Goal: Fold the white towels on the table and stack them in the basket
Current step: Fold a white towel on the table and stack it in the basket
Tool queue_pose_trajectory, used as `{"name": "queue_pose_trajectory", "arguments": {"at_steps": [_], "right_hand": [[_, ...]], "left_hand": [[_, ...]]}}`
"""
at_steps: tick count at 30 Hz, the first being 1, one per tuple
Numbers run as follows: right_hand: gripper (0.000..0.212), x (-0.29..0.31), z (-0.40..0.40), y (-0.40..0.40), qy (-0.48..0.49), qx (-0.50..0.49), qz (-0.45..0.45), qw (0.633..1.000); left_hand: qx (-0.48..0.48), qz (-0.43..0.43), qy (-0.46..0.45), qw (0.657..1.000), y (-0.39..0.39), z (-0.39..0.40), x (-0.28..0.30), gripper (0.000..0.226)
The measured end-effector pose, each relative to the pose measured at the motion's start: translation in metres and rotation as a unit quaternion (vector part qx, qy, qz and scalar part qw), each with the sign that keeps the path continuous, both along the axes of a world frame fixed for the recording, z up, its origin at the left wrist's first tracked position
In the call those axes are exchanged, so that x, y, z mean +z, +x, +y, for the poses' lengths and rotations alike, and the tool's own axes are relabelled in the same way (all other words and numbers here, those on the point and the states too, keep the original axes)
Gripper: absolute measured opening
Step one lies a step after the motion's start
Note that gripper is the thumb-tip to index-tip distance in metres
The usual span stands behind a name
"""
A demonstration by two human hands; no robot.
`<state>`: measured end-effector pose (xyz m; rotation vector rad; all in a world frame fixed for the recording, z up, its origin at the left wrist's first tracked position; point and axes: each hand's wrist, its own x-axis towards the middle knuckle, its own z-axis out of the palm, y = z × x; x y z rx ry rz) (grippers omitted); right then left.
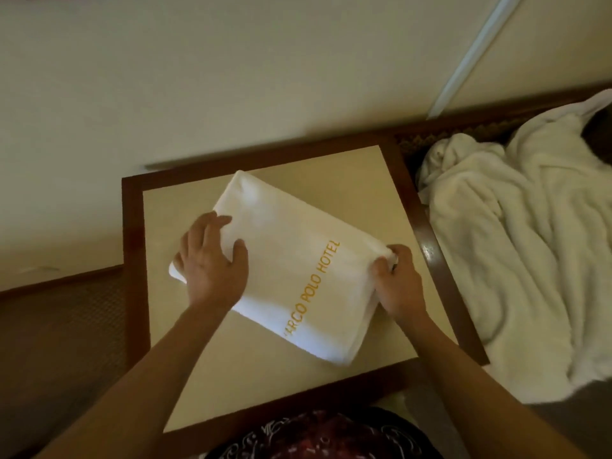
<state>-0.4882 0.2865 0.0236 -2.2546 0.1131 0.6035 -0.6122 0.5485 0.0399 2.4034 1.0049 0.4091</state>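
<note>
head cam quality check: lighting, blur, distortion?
Head view: dim, warm, yellowish light; soft overall, with the unfolded towels at right smeared. Wide-angle bend skews the table edges. The folded towel is brightest, its gold lettering legible. No glare.

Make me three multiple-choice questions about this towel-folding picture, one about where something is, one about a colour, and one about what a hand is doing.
1. Where does the heap of unfolded towels lie?
A. Right of the table
B. On the folded towel
C. Under the left hand

2. What colour is the lettering on the folded towel?
A. Blue
B. Yellow-gold
C. Black

3. What is the right hand doing?
A. Hanging clear of the towel
B. Resting flat on the bare table top
C. Pinching the towel's corner

Answers:
1. A, the crumpled white pile sits beyond the right frame of the table.
2. B, the hotel name reads in yellow-gold on white cloth.
3. C, its fingers curl round the right corner, while the left hand lies on the opposite end of the towel.
</note>
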Motion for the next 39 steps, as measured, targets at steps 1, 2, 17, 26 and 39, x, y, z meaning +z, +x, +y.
{"name": "queue_pose_trajectory", "arguments": {"at_steps": [1,2,17,26,39], "right_hand": [[0.036,0.007,-0.009,-0.013,-0.022,0.033,0.036,0.999],[0.034,0.015,-0.019,-0.025,-0.05,0.068,0.088,0.993],[0.05,0.015,0.031,-0.102,-0.083,0.054,0.03,0.995],[0.078,0.006,0.033,-0.104,-0.012,-0.018,0.075,0.997],[0.044,0.033,-0.103,-0.181,0.256,-0.225,0.12,0.933]], "left_hand": [[0.011,-0.011,-0.013,1.0,-0.017,-0.006,-0.002,0.042],[0.026,-0.018,-0.033,0.999,-0.035,-0.01,-0.005,0.043],[0.007,0.086,-0.449,0.889,-0.094,0.017,-0.028,0.064],[0.025,0.076,-0.348,0.934,-0.08,-0.01,-0.016,0.06],[-0.214,0.058,-0.436,0.872,-0.038,-0.109,0.003,0.071]]}}
